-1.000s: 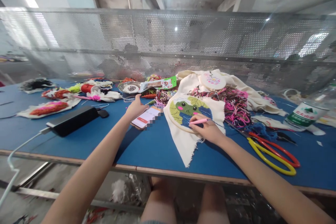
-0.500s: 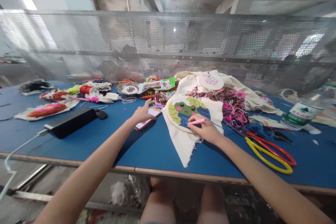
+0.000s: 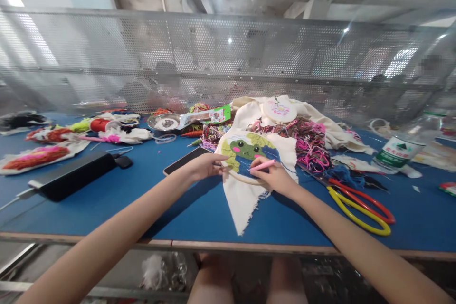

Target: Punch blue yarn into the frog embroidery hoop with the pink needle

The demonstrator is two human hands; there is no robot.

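Note:
A round embroidery hoop (image 3: pixel 238 178) with a green frog stitched on cream cloth (image 3: pixel 245 199) lies on the blue table (image 3: pixel 149 199). My right hand (image 3: pixel 276 176) rests on the hoop's right side, closed on a pink punch needle (image 3: pixel 262 165) whose tip sits on the blue stitching. My left hand (image 3: pixel 205 165) pinches the hoop's left edge. A dark phone (image 3: pixel 181 161) lies flat just left of that hand.
A tangle of pink and brown yarn (image 3: pixel 306 138) and a second hoop (image 3: pixel 280 110) lie behind. Red and yellow hoops (image 3: pixel 359 206) lie to the right, a plastic bottle (image 3: pixel 399 149) further right. A black power bank (image 3: pixel 71 175) and finished pieces sit left. A perforated metal screen stands behind.
My left hand left the phone, whose screen went dark, and moved right to grip the hoop's left edge. My right hand kept the needle on the hoop.

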